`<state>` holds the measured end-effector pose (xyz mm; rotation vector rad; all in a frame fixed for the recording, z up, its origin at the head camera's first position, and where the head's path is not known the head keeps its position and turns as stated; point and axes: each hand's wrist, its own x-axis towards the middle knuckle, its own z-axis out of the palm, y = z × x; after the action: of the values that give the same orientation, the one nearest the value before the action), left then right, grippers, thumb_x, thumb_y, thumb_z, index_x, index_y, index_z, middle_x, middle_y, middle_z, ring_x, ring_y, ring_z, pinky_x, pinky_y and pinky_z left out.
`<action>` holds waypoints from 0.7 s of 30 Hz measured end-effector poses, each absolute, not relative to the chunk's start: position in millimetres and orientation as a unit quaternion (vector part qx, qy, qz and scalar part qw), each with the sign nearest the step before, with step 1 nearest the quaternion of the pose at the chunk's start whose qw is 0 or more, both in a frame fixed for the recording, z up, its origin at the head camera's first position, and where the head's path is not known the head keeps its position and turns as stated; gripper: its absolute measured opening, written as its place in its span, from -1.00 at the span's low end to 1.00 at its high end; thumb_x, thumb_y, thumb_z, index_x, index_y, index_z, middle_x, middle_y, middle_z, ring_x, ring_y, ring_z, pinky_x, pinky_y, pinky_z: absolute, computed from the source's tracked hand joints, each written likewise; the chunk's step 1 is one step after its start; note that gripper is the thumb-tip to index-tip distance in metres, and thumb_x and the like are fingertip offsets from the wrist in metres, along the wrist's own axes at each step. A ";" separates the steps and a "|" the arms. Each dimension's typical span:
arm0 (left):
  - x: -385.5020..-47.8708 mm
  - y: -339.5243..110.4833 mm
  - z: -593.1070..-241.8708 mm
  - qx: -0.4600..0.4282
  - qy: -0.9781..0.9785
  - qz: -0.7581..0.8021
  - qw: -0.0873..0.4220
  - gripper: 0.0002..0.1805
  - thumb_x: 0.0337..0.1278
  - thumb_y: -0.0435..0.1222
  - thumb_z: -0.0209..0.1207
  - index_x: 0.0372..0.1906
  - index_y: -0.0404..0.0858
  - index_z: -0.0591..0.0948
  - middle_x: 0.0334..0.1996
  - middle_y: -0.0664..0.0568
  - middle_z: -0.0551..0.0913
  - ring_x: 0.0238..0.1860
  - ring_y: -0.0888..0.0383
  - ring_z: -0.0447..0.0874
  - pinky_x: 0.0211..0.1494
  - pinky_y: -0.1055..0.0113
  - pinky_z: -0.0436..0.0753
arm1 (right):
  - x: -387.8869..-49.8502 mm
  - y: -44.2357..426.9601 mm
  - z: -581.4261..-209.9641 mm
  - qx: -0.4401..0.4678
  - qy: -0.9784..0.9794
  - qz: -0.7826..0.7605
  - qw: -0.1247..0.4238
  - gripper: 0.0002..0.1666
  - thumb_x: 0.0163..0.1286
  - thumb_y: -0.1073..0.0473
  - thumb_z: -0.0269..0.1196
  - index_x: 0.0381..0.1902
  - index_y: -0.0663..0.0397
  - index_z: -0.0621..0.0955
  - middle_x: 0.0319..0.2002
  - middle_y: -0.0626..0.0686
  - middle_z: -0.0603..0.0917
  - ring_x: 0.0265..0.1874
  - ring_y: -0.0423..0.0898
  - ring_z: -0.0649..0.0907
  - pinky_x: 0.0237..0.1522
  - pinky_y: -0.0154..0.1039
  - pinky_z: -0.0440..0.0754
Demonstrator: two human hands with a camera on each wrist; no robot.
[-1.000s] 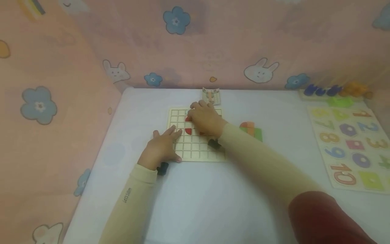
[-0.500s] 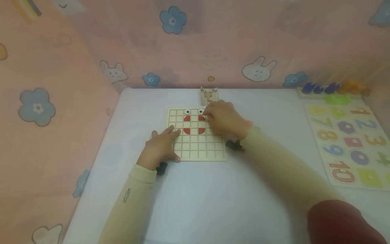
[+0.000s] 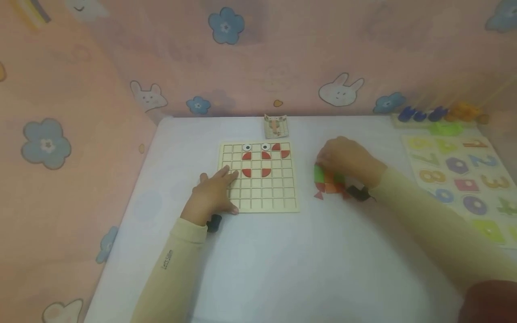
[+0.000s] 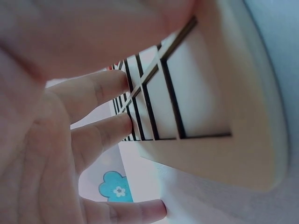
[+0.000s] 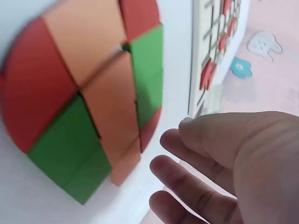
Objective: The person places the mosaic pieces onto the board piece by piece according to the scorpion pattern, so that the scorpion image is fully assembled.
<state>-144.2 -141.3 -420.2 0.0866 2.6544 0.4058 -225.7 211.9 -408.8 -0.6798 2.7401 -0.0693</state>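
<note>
1. Change: half a second ago the right hand (image 3: pixel 349 159) covered part of the grid board (image 3: pixel 256 184); now it has moved to the coloured pieces (image 3: pixel 333 187) on the white desk (image 3: pixel 258 269), at the board's 3 o'clock.
2. That leaves the board's far side uncovered: two eye pieces (image 3: pixel 247 147) towards 11 and 12 o'clock, and red quarter-round pieces (image 3: pixel 247 172), two of them between 1 and 2 o'clock.
3. For the work, I judge the red-and-eye part is laid and the filling only partly done, since many squares are bare.
4. The right hand's fingers are loosely bent, thumb tip close to the forefinger; no piece shows in its grasp.
5. The left hand (image 3: pixel 211 197) stays at the board's 8 o'clock, fingers spread, fingertips on the grid, gripping nothing.
</note>
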 end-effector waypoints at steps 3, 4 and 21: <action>-144.4 -141.9 -421.2 0.033 0.963 0.147 0.225 0.29 -0.32 -0.08 0.74 0.66 0.13 0.31 0.72 0.09 0.04 0.21 -0.18 0.27 0.15 -0.18 0.52 | -220.8 210.8 -412.1 -0.241 0.959 -0.010 0.147 -0.73 0.45 0.21 0.27 -0.50 -0.04 0.71 -0.42 0.03 0.61 -0.27 0.10 0.53 -0.10 0.00 0.58; -144.4 -142.1 -421.4 0.033 0.963 0.147 0.224 0.29 -0.32 -0.08 0.74 0.66 0.13 0.31 0.72 0.09 0.05 0.21 -0.18 0.27 0.14 -0.18 0.53 | -219.6 210.1 -412.7 -0.231 0.962 -0.019 0.144 -0.68 0.44 0.23 0.21 -0.56 -0.05 0.67 -0.46 0.03 0.58 -0.31 0.10 0.51 -0.15 -0.02 0.55; -144.9 -142.3 -423.7 0.038 0.965 0.140 0.218 0.29 -0.32 -0.07 0.74 0.66 0.14 0.31 0.72 0.10 0.04 0.16 -0.16 0.28 0.08 -0.12 0.54 | -222.4 197.9 -422.6 -0.218 0.970 -0.044 0.102 -0.70 0.54 0.15 0.27 0.10 0.09 0.80 0.01 0.09 0.78 -0.01 0.14 0.55 0.19 0.14 0.54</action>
<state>-144.9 -142.3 -423.7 0.1038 2.6717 0.3862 -222.4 197.9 -422.6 -0.6434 2.8637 -0.1287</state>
